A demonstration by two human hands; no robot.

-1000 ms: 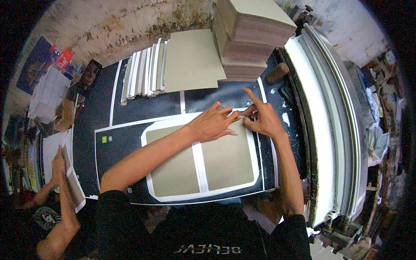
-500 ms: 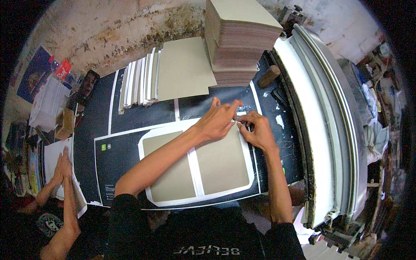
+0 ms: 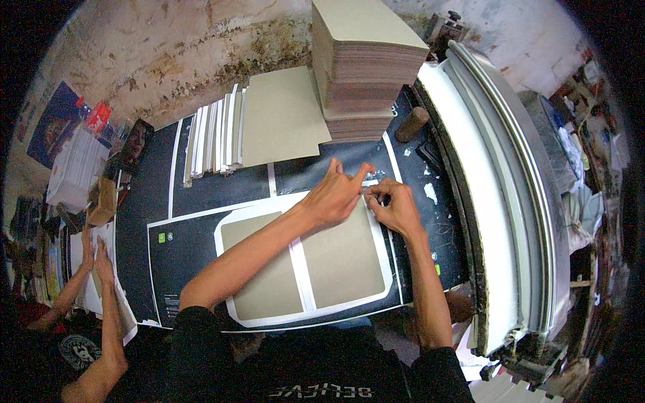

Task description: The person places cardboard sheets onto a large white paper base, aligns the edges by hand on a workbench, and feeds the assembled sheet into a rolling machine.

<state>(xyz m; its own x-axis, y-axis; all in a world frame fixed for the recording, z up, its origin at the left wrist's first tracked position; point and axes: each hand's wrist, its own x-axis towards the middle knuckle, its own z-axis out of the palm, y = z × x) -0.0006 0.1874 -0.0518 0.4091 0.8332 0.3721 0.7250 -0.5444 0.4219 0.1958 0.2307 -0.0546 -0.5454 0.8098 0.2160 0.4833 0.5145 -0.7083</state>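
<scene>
In front of me lies a white-edged cover sheet [image 3: 235,313] with rounded corners, bearing two grey boards [image 3: 265,272] side by side with a white strip [image 3: 302,275] between them. Both my hands meet at the sheet's far right corner. My left hand [image 3: 334,195] reaches across the boards, its fingertips closed at the sheet's edge while other fingers stick up. Close beside it, my right hand [image 3: 396,208] is bent with thumb and forefinger pinched at the same corner. The fingers partly hide the bit of sheet between them.
A tall stack of grey boards [image 3: 366,74] stands at the back, beside a loose board [image 3: 282,117] and a row of upright sheets [image 3: 213,134]. A wooden cylinder [image 3: 412,124] and a long curved-looking machine [image 3: 497,195] are at right. A co-worker's hands [image 3: 102,258] rest on a sheet at left.
My hands stay at the far right corner, with the fingers shifting slightly and the right hand drawing a little apart from the left. The co-worker's hands have moved apart and downward.
</scene>
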